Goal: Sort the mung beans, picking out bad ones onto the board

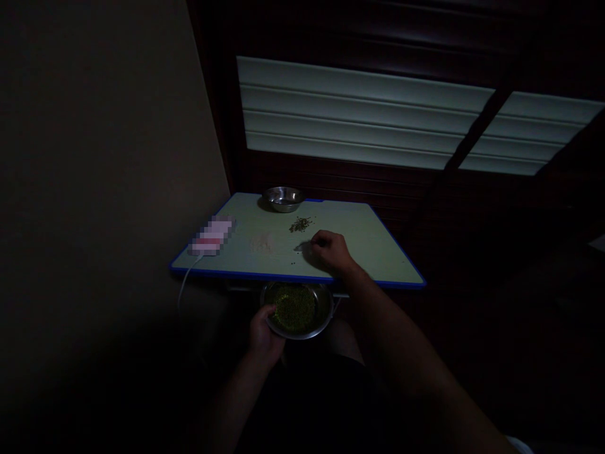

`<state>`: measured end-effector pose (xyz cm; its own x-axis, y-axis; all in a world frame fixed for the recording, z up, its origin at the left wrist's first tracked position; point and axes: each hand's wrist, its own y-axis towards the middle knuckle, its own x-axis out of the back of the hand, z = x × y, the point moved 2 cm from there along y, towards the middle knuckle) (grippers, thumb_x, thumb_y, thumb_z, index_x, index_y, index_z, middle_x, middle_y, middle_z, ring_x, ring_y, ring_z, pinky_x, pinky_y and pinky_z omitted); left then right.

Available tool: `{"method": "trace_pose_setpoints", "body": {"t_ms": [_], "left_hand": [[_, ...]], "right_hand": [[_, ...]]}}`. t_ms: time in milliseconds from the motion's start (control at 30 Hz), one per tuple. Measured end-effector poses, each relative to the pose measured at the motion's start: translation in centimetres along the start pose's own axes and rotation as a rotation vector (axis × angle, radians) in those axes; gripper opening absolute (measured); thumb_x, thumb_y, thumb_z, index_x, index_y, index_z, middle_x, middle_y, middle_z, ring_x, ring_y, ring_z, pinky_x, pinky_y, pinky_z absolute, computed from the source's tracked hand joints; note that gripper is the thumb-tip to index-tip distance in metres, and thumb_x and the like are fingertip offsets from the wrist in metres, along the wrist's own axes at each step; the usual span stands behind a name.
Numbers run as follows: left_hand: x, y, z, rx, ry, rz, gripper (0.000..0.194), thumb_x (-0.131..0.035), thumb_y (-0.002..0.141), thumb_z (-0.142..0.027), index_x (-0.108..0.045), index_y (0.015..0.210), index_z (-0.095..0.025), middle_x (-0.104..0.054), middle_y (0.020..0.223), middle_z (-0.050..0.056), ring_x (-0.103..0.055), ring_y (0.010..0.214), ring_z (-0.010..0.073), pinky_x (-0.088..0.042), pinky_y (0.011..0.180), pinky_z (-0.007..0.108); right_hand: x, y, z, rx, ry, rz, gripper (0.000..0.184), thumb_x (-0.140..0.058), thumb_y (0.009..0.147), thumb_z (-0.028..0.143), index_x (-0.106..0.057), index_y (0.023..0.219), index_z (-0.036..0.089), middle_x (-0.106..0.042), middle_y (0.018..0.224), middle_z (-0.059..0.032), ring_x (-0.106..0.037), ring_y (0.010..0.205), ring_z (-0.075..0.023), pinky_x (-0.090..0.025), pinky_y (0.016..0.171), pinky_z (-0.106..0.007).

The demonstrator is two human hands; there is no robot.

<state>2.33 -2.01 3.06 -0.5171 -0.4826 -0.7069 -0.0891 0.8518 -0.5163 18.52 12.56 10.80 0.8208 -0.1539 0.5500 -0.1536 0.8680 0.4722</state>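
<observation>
My left hand [263,332] grips the rim of a steel bowl [326,313] filled with small green grains, held just below the near edge of a small green table [378,246] with blue trim. My right hand [329,251] rests on the tabletop with its fingers curled and pinched together near a few dark grains; what they hold is too small to see. A small pile of dark grains [299,224] lies just beyond that hand. A faint pale pile [262,243] lies to its left.
A second steel bowl [282,198] stands at the table's far edge. A blurred pink and white object [212,235] with a white cable [184,284] lies at the left corner. A beige wall is on the left, dark wood panelling with pale slats behind.
</observation>
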Motion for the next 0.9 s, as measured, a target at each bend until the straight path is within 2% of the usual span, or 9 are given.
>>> {"method": "trace_pose_setpoints", "body": {"t_ms": [233, 367, 567, 700, 900], "left_hand": [[0.07, 0.05, 0.01, 0.018, -0.001, -0.002, 0.033, -0.052, 0.072, -0.013, -0.07, 0.1, -0.015, -0.075, 0.083, 0.009, -0.07, 0.08, 0.0233, -0.057, 0.075, 0.037], [-0.01, 0.06, 0.05, 0.015, 0.004, -0.004, 0.032, -0.052, 0.072, -0.014, -0.07, 0.098, -0.015, -0.075, 0.084, 0.008, -0.07, 0.081, 0.0227, -0.057, 0.076, 0.037], [-0.07, 0.01, 0.01, 0.005, 0.018, -0.001, 0.027, -0.053, 0.071, -0.015, -0.07, 0.092, -0.015, -0.075, 0.084, 0.008, -0.07, 0.083, 0.0231, -0.056, 0.078, 0.038], [-0.16, 0.03, -0.08, 0.018, 0.006, 0.002, 0.027, -0.052, 0.072, -0.015, -0.07, 0.092, -0.014, -0.075, 0.084, 0.009, -0.07, 0.082, 0.0235, -0.056, 0.078, 0.038], [-0.23, -0.01, -0.33, 0.016, -0.007, -0.007, 0.03, -0.053, 0.071, -0.014, -0.07, 0.096, -0.013, -0.075, 0.082, 0.01, -0.07, 0.08, 0.0237, -0.056, 0.079, 0.039]], "right_hand": [[0.25, 0.02, 0.13, 0.016, -0.023, -0.069, 0.015, -0.053, 0.069, 0.023, -0.066, 0.072, 0.017, -0.063, 0.069, -0.001, -0.054, 0.066, -0.0134, -0.041, 0.065, -0.025], [0.36, -0.07, 0.28, -0.002, -0.046, -0.06, 0.015, -0.053, 0.069, 0.023, -0.067, 0.072, 0.017, -0.063, 0.066, -0.0002, -0.054, 0.064, -0.0129, -0.04, 0.063, -0.025], [0.02, -0.18, 0.34, -0.077, 0.062, 0.006, 0.016, -0.055, 0.069, 0.026, -0.067, 0.071, 0.015, -0.063, 0.063, -0.0001, -0.054, 0.061, -0.012, -0.04, 0.06, -0.024], [-0.1, -0.05, 0.49, -0.182, 0.152, 0.047, 0.017, -0.059, 0.068, 0.029, -0.066, 0.07, 0.014, -0.065, 0.065, -0.0018, -0.054, 0.06, -0.0118, -0.042, 0.058, -0.024], [-0.01, 0.06, 0.86, -0.311, 0.237, 0.21, 0.02, -0.068, 0.064, 0.032, -0.063, 0.068, 0.013, -0.061, 0.06, -0.0009, -0.047, 0.051, -0.0084, -0.036, 0.047, -0.021]]}}
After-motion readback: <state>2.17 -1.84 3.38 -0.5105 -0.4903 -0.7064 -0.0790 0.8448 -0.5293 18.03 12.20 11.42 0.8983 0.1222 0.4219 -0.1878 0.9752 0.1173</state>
